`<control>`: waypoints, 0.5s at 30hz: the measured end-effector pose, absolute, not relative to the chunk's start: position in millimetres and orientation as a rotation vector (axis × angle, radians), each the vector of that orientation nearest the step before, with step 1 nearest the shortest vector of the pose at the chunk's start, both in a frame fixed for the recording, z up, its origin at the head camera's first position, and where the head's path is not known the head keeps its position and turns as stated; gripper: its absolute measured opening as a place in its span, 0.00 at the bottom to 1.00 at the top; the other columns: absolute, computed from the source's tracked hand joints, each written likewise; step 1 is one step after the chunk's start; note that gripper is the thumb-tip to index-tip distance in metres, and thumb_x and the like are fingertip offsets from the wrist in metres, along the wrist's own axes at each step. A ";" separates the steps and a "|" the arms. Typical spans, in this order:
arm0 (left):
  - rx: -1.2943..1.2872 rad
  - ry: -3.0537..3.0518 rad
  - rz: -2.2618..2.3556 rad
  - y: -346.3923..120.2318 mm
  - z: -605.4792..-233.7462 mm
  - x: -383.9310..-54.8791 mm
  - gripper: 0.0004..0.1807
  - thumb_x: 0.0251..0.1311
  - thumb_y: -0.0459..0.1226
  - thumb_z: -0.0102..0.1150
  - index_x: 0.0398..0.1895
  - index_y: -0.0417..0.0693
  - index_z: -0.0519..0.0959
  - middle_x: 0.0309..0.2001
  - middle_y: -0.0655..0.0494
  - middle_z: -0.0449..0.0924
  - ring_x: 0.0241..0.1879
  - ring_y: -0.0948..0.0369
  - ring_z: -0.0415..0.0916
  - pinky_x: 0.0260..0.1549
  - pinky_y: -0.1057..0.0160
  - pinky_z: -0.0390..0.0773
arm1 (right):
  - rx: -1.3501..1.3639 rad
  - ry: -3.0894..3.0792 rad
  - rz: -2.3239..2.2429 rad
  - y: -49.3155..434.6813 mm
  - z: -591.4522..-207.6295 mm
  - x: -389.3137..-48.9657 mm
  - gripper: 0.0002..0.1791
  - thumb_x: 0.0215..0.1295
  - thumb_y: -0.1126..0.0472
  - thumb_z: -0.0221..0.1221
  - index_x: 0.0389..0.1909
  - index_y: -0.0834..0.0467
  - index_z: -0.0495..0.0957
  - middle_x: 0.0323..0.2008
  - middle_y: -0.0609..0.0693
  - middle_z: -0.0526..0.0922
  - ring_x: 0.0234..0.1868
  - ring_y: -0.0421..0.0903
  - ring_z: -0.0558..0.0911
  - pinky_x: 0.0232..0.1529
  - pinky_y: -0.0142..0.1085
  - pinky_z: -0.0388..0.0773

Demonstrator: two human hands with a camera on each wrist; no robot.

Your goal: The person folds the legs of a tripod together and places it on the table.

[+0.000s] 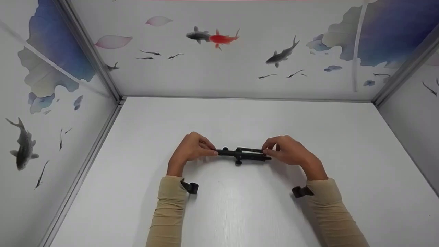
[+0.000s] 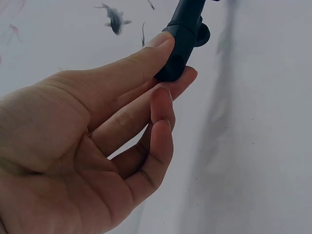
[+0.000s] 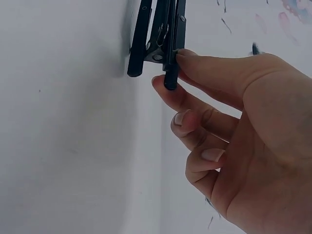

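Note:
A small black folded tripod (image 1: 252, 156) lies crosswise between both hands, above or on the white table; any gap beneath it is hard to judge. My left hand (image 1: 192, 149) pinches its narrow tube end between thumb and fingers. In the left wrist view, the thumb presses on the tube (image 2: 184, 31), close to a round knob (image 2: 202, 35). At the other end, my right hand (image 1: 289, 150) pinches one leg tip. The right wrist view shows another leg (image 3: 140, 44) standing slightly apart, with metal braces between the legs. Another knob (image 1: 238, 162) sticks out toward me.
The white tabletop (image 1: 247, 209) spreads around the hands. Panels printed with fish and leaves (image 1: 240, 61) enclose its back and sides, joined by grey metal edging (image 1: 85, 151). Black devices (image 1: 191, 187) sit at both wrists.

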State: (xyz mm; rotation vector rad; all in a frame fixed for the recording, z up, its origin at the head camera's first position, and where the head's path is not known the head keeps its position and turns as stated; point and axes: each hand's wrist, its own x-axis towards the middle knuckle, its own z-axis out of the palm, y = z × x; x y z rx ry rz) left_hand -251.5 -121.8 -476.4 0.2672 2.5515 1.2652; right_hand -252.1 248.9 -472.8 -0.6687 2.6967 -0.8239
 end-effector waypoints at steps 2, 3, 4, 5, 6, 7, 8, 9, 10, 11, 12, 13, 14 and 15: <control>0.262 2.552 1.260 -121.7 -477.3 -251.8 0.09 0.57 0.43 0.84 0.39 0.54 0.95 0.36 0.59 0.94 0.36 0.59 0.89 0.35 0.64 0.79 | -0.658 2.707 -0.818 247.6 -472.9 -252.1 0.08 0.78 0.59 0.64 0.49 0.48 0.91 0.40 0.45 0.91 0.34 0.44 0.81 0.34 0.38 0.77; 0.260 2.551 1.260 -121.7 -477.9 -252.1 0.09 0.57 0.43 0.83 0.39 0.53 0.95 0.35 0.58 0.94 0.36 0.57 0.89 0.33 0.64 0.79 | -0.653 2.715 -0.813 247.0 -473.0 -252.2 0.08 0.78 0.59 0.64 0.49 0.48 0.91 0.40 0.45 0.91 0.33 0.44 0.80 0.34 0.38 0.77; 0.257 2.549 1.259 -121.6 -478.7 -252.3 0.09 0.58 0.43 0.83 0.39 0.53 0.95 0.35 0.58 0.94 0.36 0.56 0.89 0.32 0.64 0.79 | -0.648 2.721 -0.809 246.5 -473.1 -252.2 0.08 0.78 0.58 0.64 0.49 0.49 0.91 0.40 0.45 0.91 0.33 0.44 0.80 0.33 0.38 0.76; 0.253 2.546 1.260 -121.6 -479.7 -252.6 0.09 0.58 0.43 0.83 0.39 0.53 0.95 0.34 0.58 0.94 0.35 0.55 0.90 0.31 0.64 0.79 | -0.642 2.725 -0.807 246.1 -473.2 -252.1 0.08 0.78 0.58 0.64 0.49 0.49 0.91 0.40 0.45 0.91 0.33 0.44 0.80 0.33 0.38 0.76; 0.248 2.542 1.260 -121.6 -480.4 -252.7 0.09 0.58 0.43 0.83 0.39 0.53 0.95 0.34 0.58 0.94 0.35 0.54 0.90 0.30 0.64 0.79 | -0.637 2.731 -0.805 245.7 -473.1 -252.0 0.08 0.78 0.58 0.64 0.48 0.49 0.91 0.40 0.44 0.91 0.33 0.44 0.79 0.33 0.38 0.76; 0.243 2.538 1.260 -121.5 -481.0 -252.8 0.09 0.58 0.43 0.83 0.39 0.53 0.95 0.34 0.57 0.94 0.35 0.54 0.90 0.30 0.64 0.79 | -0.632 2.735 -0.803 245.4 -473.2 -251.9 0.08 0.78 0.58 0.65 0.48 0.48 0.91 0.40 0.44 0.91 0.33 0.44 0.79 0.33 0.38 0.76; 0.238 2.534 1.259 -121.5 -481.7 -252.9 0.09 0.59 0.44 0.83 0.39 0.53 0.95 0.34 0.57 0.94 0.36 0.53 0.90 0.30 0.64 0.79 | -0.627 2.737 -0.803 245.3 -473.3 -251.9 0.08 0.78 0.58 0.65 0.48 0.48 0.91 0.40 0.44 0.92 0.33 0.44 0.79 0.33 0.38 0.76; 0.232 2.529 1.258 -121.4 -482.1 -252.8 0.09 0.59 0.44 0.82 0.40 0.52 0.94 0.34 0.57 0.94 0.36 0.54 0.90 0.30 0.64 0.80 | -0.624 2.739 -0.804 245.2 -473.5 -251.8 0.07 0.78 0.58 0.65 0.48 0.48 0.91 0.40 0.44 0.92 0.33 0.44 0.79 0.33 0.38 0.76; 0.225 2.525 1.255 -121.3 -482.3 -252.7 0.09 0.59 0.44 0.82 0.40 0.52 0.94 0.34 0.57 0.94 0.36 0.54 0.90 0.30 0.64 0.80 | -0.621 2.739 -0.808 245.1 -473.7 -251.8 0.07 0.78 0.58 0.65 0.48 0.49 0.91 0.40 0.44 0.92 0.33 0.43 0.80 0.33 0.38 0.76; 0.218 2.523 1.251 -121.2 -482.4 -252.5 0.09 0.60 0.44 0.82 0.40 0.53 0.94 0.34 0.58 0.94 0.36 0.54 0.90 0.30 0.64 0.80 | -0.618 2.740 -0.811 245.1 -473.8 -251.7 0.07 0.78 0.58 0.65 0.48 0.49 0.91 0.40 0.44 0.92 0.33 0.44 0.80 0.33 0.38 0.76; 0.213 2.521 1.246 -121.0 -482.0 -252.3 0.09 0.60 0.44 0.82 0.40 0.53 0.94 0.34 0.58 0.94 0.36 0.54 0.90 0.30 0.64 0.80 | -0.617 2.741 -0.813 245.1 -473.9 -251.6 0.07 0.78 0.58 0.65 0.48 0.49 0.91 0.40 0.44 0.92 0.33 0.44 0.80 0.33 0.38 0.76; 0.209 2.520 1.241 -120.9 -481.7 -252.1 0.09 0.60 0.44 0.82 0.40 0.53 0.94 0.33 0.58 0.93 0.37 0.54 0.90 0.31 0.63 0.80 | -0.616 2.742 -0.814 245.0 -474.0 -251.6 0.07 0.78 0.58 0.65 0.48 0.49 0.92 0.40 0.43 0.92 0.33 0.44 0.80 0.33 0.38 0.76; 0.204 2.518 1.237 -120.7 -481.2 -251.9 0.09 0.60 0.44 0.82 0.40 0.53 0.94 0.34 0.58 0.93 0.37 0.55 0.90 0.31 0.63 0.80 | -0.616 2.745 -0.814 245.0 -474.0 -251.7 0.07 0.78 0.58 0.65 0.47 0.49 0.92 0.40 0.43 0.92 0.33 0.44 0.80 0.33 0.38 0.76; 0.200 2.517 1.233 -120.6 -480.6 -251.7 0.09 0.60 0.44 0.81 0.40 0.53 0.94 0.34 0.58 0.93 0.37 0.55 0.90 0.31 0.63 0.80 | -0.615 2.747 -0.814 244.8 -474.1 -251.8 0.07 0.78 0.57 0.65 0.47 0.49 0.92 0.41 0.44 0.92 0.33 0.43 0.80 0.33 0.39 0.76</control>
